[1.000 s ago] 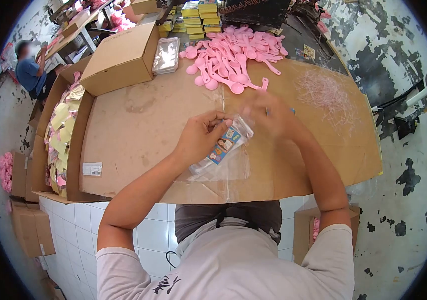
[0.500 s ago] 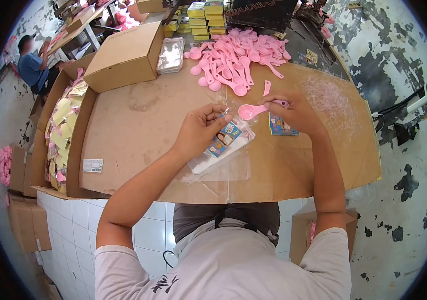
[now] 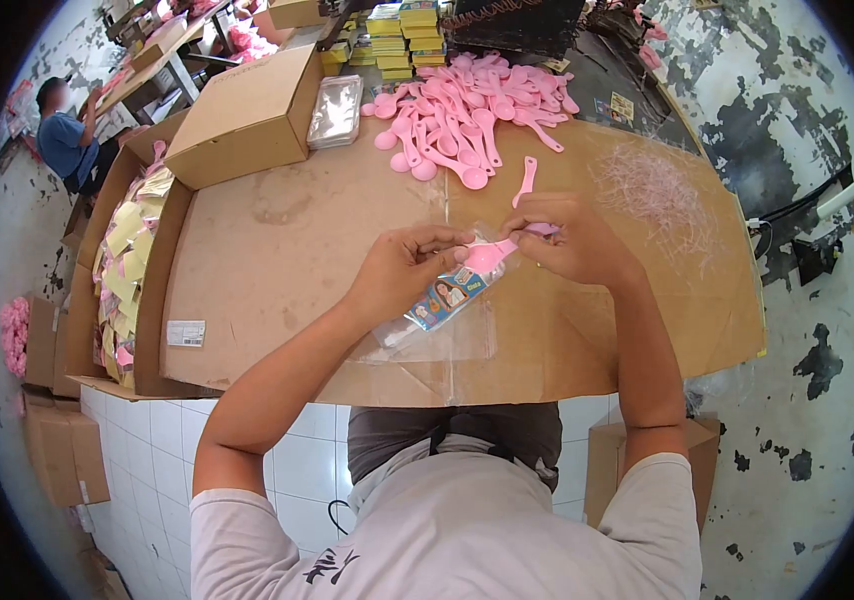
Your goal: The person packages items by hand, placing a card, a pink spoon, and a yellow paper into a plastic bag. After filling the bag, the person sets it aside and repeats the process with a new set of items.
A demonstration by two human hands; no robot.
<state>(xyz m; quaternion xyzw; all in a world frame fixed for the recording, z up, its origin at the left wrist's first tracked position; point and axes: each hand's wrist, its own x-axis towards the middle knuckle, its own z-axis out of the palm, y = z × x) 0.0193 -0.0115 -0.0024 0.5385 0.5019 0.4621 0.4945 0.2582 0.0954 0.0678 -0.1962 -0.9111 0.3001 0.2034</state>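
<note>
My right hand pinches the handle of a pink spoon, its bowl pointing left over the top of a clear plastic bag. My left hand holds the bag's upper edge beside the spoon bowl. A blue printed card lies in or against the bag, above clear plastic bags on the cardboard. Another pink spoon lies just beyond my right hand. Farther back is a heap of pink spoons.
An open carton of packed pieces stands left, beside a closed box. A clear tray and card stacks are at the back, pink strands at the right. A seated person is far left.
My right hand has brought the spoon down and left to the bag's top, over the card. My left hand has shifted slightly with the bag. The blue cards at the right are now hidden.
</note>
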